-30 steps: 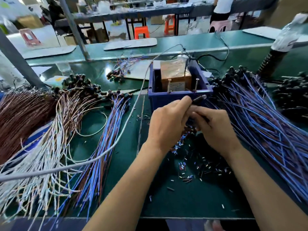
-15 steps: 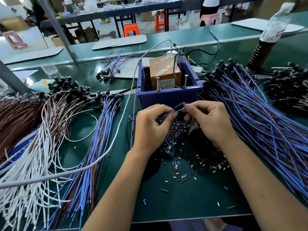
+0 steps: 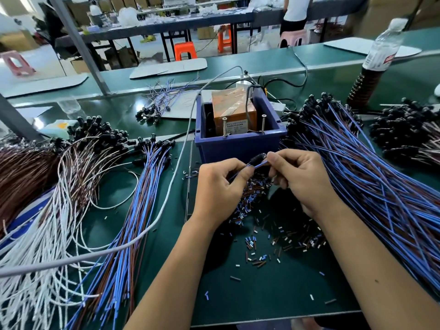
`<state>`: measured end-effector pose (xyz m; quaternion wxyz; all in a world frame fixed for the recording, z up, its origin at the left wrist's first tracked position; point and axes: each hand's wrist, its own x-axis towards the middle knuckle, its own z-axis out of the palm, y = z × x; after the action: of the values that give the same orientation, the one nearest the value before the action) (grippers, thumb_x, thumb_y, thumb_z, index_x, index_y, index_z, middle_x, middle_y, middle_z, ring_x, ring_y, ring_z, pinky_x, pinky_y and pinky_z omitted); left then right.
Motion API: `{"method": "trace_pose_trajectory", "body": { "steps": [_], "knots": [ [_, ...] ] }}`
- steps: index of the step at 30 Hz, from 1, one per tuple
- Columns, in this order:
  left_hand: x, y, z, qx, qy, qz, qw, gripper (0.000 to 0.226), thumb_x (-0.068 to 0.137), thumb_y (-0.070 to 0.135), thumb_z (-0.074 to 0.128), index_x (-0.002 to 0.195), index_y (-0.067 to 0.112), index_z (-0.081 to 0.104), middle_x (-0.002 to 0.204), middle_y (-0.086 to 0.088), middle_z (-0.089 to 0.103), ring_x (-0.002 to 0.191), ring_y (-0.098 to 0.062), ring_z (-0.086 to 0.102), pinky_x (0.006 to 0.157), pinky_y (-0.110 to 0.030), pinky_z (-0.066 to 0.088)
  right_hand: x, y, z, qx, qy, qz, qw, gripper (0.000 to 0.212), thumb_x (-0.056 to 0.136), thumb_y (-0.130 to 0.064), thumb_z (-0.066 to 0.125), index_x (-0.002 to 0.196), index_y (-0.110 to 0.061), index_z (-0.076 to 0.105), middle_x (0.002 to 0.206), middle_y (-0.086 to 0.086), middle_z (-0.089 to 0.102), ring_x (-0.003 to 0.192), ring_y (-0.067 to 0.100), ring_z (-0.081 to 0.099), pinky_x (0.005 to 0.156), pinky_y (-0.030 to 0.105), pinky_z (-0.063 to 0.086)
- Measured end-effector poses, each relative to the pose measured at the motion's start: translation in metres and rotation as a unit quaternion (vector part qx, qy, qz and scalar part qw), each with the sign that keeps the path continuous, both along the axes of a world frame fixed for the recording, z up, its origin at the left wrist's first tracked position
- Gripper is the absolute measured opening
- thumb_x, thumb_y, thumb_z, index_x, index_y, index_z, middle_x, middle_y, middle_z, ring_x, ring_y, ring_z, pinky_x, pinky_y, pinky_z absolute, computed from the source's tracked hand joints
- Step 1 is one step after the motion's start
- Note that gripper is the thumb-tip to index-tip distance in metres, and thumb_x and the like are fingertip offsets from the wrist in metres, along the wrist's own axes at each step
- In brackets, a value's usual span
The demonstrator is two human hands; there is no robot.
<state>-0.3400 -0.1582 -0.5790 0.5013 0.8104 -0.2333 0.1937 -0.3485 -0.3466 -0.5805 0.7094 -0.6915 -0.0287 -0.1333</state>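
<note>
My left hand point(image 3: 219, 186) and right hand point(image 3: 302, 179) each hold a closed pinch grip on one blue lead point(image 3: 260, 165). The lead is above the bench point(image 3: 273, 294), just before the blue bin point(image 3: 238, 148). Its long axis runs between both grips, rising rightward. Its black cap point(image 3: 256, 159) lies beside my right fingertips.

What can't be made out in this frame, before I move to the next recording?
Head view only:
- wire: its run past the left hand is hidden by curled fingers.
- right hand: whether its lower fingers hold anything, hidden by its back.
- box label: print too small.
- blue wire bundle: cut off by the right edge.
</note>
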Motion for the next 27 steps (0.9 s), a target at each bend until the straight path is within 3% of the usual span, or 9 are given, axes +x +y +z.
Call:
{"method": "trace_pose_trajectory", "body": {
  "steps": [3,7,10,13,17,21,27],
  "knots": [
    [0.002,0.005,-0.001,-0.058,0.018,0.012,0.998,0.023,0.097,0.019,0.068,0.075,0.015,0.071,0.056,0.002,0.061,0.048,-0.016,0.051,0.048,-0.031,0.039,0.002,-0.012,0.001,0.064,-0.004,-0.059,0.996,0.024,0.1,-0.025,0.068,0.08,-0.019,0.079,0.063,-0.001,0.061,0.047,0.008,0.044,0.048,0.019,0.043],
    [0.0,0.002,0.0,-0.128,0.048,0.01,0.991,0.022,0.098,0.02,0.065,0.077,0.013,0.07,0.058,0.0,0.067,0.052,-0.03,0.06,0.052,-0.039,0.046,0.0,-0.004,-0.002,0.004,-0.013,-0.063,0.998,0.008,0.095,-0.025,0.076,0.091,-0.028,0.082,0.07,-0.003,0.069,0.05,0.008,0.05,0.05,0.02,0.046],
    [-0.002,-0.007,-0.002,-0.121,0.067,-0.011,0.99,0.019,0.097,0.019,0.066,0.079,0.013,0.071,0.061,0.001,0.07,0.055,-0.025,0.064,0.055,-0.036,0.05,-0.002,0.016,-0.003,0.02,-0.023,-0.011,0.999,0.008,0.091,-0.029,0.077,0.092,-0.023,0.083,0.07,-0.002,0.07,0.048,0.009,0.049,0.047,0.02,0.042],
    [-0.003,-0.01,-0.004,-0.132,0.071,-0.03,0.988,0.019,0.097,0.017,0.067,0.079,0.013,0.071,0.064,-0.001,0.071,0.059,-0.015,0.067,0.059,-0.025,0.052,-0.005,0.026,-0.003,0.033,-0.038,0.024,0.998,0.007,0.09,-0.025,0.079,0.088,-0.019,0.083,0.064,0.002,0.07,0.047,0.013,0.051,0.046,0.021,0.042],
    [-0.002,-0.01,-0.003,-0.151,0.072,-0.041,0.985,0.018,0.098,0.018,0.066,0.082,0.013,0.073,0.07,0.0,0.074,0.067,-0.021,0.072,0.066,-0.036,0.059,-0.006,0.025,0.001,0.084,-0.034,0.026,0.996,0.01,0.084,-0.029,0.082,0.085,-0.019,0.083,0.071,0.005,0.072,0.048,0.011,0.05,0.048,0.019,0.043],
    [-0.004,-0.011,-0.003,-0.16,0.085,-0.069,0.981,0.018,0.099,0.014,0.066,0.082,0.009,0.073,0.072,-0.003,0.075,0.069,-0.022,0.075,0.069,-0.037,0.06,-0.006,0.027,0.001,0.081,-0.04,0.028,0.995,0.005,0.085,-0.025,0.079,0.087,-0.021,0.082,0.072,0.004,0.071,0.047,0.012,0.051,0.047,0.02,0.044],
    [-0.005,-0.013,-0.002,-0.185,0.062,-0.088,0.977,0.015,0.098,0.011,0.066,0.086,0.013,0.076,0.077,0.003,0.077,0.074,-0.012,0.075,0.071,-0.022,0.056,-0.008,0.026,0.003,0.088,-0.061,0.036,0.994,0.008,0.087,-0.024,0.079,0.088,-0.017,0.082,0.07,0.0,0.07,0.051,0.009,0.049,0.051,0.017,0.043]
  ]
}}
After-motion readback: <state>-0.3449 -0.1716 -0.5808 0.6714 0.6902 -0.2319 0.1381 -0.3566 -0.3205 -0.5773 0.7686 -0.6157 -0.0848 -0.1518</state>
